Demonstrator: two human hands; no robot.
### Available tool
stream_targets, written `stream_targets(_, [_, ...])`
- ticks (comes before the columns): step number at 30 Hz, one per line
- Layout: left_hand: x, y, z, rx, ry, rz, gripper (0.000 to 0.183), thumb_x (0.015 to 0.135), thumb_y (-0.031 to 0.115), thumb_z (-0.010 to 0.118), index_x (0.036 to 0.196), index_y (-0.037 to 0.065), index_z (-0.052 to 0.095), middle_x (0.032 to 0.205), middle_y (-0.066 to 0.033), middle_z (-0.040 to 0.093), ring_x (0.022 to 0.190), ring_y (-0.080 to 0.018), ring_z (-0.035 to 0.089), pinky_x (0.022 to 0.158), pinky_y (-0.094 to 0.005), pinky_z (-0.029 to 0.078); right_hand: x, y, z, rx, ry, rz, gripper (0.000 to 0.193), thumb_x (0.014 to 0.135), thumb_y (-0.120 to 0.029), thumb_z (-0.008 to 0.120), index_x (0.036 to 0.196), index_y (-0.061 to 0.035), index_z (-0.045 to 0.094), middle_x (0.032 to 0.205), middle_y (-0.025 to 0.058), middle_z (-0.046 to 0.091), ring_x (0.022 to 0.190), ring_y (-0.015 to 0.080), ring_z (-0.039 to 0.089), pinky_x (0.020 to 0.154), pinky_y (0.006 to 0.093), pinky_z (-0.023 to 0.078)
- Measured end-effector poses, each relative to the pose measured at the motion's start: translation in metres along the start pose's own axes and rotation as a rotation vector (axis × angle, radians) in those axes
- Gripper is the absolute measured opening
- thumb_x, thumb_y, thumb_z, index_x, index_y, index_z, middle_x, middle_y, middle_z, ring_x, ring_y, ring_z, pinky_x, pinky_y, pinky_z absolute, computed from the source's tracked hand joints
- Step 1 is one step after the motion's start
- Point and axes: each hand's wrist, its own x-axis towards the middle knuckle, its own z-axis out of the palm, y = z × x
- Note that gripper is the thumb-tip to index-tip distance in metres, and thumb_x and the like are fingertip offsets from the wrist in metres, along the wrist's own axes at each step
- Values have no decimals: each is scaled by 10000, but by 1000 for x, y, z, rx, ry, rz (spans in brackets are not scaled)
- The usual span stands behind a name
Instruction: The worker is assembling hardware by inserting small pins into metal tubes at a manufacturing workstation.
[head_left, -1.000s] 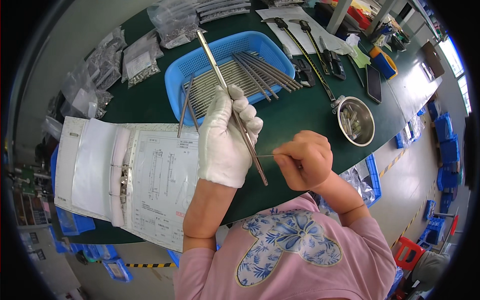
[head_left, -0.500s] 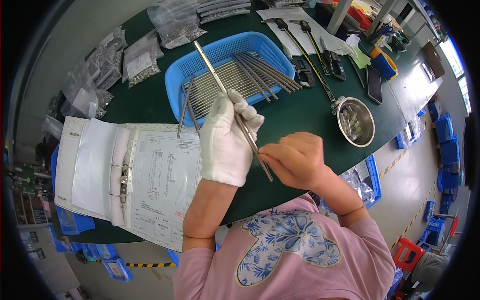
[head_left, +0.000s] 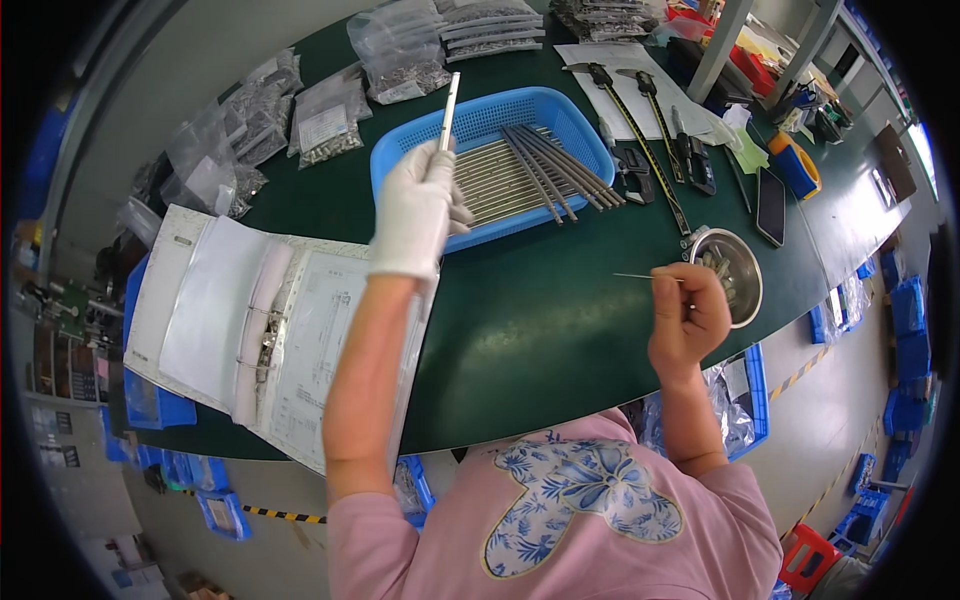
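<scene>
My left hand [head_left: 412, 222], in a white glove, is closed around a slim metal rod [head_left: 450, 105] that points up over the left part of a blue plastic basket [head_left: 388, 143]. The rod's lower part is hidden by the glove. Light metal rods [head_left: 485, 185] lie side by side in the basket, with several darker grey rods [head_left: 565, 175] resting across its right end. My bare right hand [head_left: 690, 318] pinches a thin needle-like metal pin [head_left: 632, 275], which points left. Beside it stands a steel bowl [head_left: 757, 292] holding small clear tubes or capsules.
A ring binder with drawings [head_left: 308, 350] lies open at the left. Bags of small metal parts [head_left: 328, 128] line the back. Calipers [head_left: 625, 120], a micrometer [head_left: 635, 175], a phone [head_left: 770, 205] and a tape roll [head_left: 796, 165] lie at the right.
My hands have come apart. The left has lifted the rod to the left and turned it more upright; the right has moved right beside the bowl, its thin pin now in view.
</scene>
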Motion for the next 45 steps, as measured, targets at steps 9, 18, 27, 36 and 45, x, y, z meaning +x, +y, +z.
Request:
stream_targets(9, [70,-22,-27,1492,28,-143,223,731,87,526,919,44,637,969,-191,587,904,-314,582,752,-363,480,-17,31,-4,21,-96,85,53,750,46,586,768,18,544,509,-22,450,404,5,319,379,156,225])
stream_targets(18, [88,-32,-8,1782,-304,-243,222,643,43,542,837,20,649,856,-187,616,806,-304,615,636,-359,484,-30,51,-3,41,-81,182,48,754,52,579,772,23,545,493,-30,437,415,-6,323,386,152,230])
stream_targets(27, [104,-50,-5,1691,-461,-489,255,657,98,490,861,69,641,946,-160,601,866,-250,587,735,-366,444,-36,61,4,107,-111,286,34,788,17,565,772,25,536,530,-56,443,448,-24,310,410,136,215])
stream_targets(36, [88,-43,13,1909,-293,-485,349,559,143,675,905,97,656,959,-85,625,906,-181,605,695,-282,499,-40,64,1,123,-119,308,35,765,20,584,773,11,551,484,-33,438,420,-4,347,390,155,253])
stream_targets(45, [75,-6,42,1521,-80,38,407,794,334,394,940,26,616,992,-155,597,925,-250,588,761,-299,470,-39,64,1,107,-113,292,40,760,14,594,760,6,554,466,-32,422,407,1,332,383,164,244])
